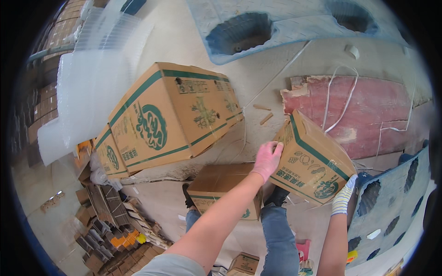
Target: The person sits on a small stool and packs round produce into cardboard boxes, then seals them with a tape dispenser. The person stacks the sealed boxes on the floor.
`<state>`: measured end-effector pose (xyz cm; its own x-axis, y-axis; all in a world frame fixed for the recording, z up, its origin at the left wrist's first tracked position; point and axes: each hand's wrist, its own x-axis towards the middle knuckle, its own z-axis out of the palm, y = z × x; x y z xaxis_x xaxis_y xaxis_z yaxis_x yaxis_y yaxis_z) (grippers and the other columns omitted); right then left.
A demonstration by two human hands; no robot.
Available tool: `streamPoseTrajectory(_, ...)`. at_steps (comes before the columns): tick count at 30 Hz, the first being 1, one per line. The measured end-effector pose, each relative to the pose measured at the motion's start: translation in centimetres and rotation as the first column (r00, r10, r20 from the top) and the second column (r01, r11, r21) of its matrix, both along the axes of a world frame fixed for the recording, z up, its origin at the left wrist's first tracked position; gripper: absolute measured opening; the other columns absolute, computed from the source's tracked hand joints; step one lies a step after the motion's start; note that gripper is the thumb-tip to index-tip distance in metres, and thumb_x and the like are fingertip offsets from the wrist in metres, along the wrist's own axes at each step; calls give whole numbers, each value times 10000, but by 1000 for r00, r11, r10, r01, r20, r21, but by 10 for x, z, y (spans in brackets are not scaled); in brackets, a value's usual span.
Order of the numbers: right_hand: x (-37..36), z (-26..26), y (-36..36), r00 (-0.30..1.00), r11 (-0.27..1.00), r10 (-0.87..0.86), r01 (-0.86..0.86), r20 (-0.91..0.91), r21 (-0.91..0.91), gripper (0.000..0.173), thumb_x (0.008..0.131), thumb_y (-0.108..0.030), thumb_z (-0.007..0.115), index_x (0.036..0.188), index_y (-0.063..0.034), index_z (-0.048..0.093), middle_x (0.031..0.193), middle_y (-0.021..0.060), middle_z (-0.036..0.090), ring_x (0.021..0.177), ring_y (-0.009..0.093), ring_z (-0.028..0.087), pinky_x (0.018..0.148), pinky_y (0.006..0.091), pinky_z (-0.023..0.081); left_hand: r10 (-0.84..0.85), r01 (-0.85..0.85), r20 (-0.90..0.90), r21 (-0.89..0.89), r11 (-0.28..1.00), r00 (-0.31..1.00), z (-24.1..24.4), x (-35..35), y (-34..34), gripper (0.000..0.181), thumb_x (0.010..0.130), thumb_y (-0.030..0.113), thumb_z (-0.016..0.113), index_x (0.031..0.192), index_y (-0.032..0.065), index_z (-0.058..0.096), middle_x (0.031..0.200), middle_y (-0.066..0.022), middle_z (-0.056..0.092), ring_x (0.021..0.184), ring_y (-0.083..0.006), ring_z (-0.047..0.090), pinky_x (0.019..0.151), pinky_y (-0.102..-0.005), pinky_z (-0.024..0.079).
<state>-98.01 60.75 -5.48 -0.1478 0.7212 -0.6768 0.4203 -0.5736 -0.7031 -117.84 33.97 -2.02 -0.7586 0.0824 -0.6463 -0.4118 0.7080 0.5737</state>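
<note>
My left hand [268, 159], in a thin pink glove, grips the left edge of a cardboard box [304, 165] with green bands and printed fruit pictures. My right hand [344, 195], in a striped white knit glove, holds the box's lower right corner. The box is tilted, its taped side towards the upper right. Another cardboard box [221, 179] stands on the floor between my legs, partly hidden by my left forearm. At the left, larger cartons [172, 114] with the same green bands rise close to me.
A blue plastic pallet [297, 24] lies at the top, and another [386, 203] at the right. A worn red board [373, 107] with loose white strapping lies beyond the held box. Clear bubble wrap [89, 86] stands at the left. Stacked cardboard [110, 207] is at the lower left.
</note>
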Motion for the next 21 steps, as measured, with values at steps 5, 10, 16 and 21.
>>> streamPoseTrajectory(5, -2, -2, -15, 993, 995, 89, -91, 80, 28, 652, 952, -495, 474, 1364, 5, 405, 1325, 149, 481, 1156, 248, 477, 998, 340, 384, 290, -340, 295, 137, 930, 911, 15, 9, -22, 469, 941, 412, 472, 1208, 43, 584, 1204, -144, 608, 1142, -257, 550, 998, -332, 386)
streamPoseTrajectory(10, -19, 52, -82, 964, 945, 242, -260, 108, 197, 523, 1009, -323, 411, 1383, 38, 350, 1356, 190, 440, 1188, 268, 462, 1028, 364, 357, 569, -577, 104, 216, 788, 816, 31, 37, -140, 433, 955, 388, 470, 1111, 13, 619, 1139, -123, 630, 1114, -218, 560, 990, -321, 400)
streamPoseTrajectory(16, -72, 114, -255, 891, 907, 408, -420, -199, -19, 529, 994, -354, 436, 1404, -28, 355, 1412, 128, 382, 1329, 243, 343, 1128, 387, 260, 939, -956, 345, 281, -87, 16, 30, 94, -347, 709, 973, 558, 304, 1405, -3, 343, 1446, -167, 370, 1318, -297, 375, 1104, -404, 296)
streamPoseTrajectory(21, -113, 67, -385, 930, 688, 253, -367, -268, -625, 738, 940, -556, 434, 1429, -16, 316, 1501, 161, 282, 1394, 301, 256, 1154, 392, 178, 906, -884, 415, 388, -262, -86, 37, 100, -471, 766, 966, 601, 209, 1450, 10, 265, 1515, -180, 257, 1397, -321, 260, 1131, -411, 242)
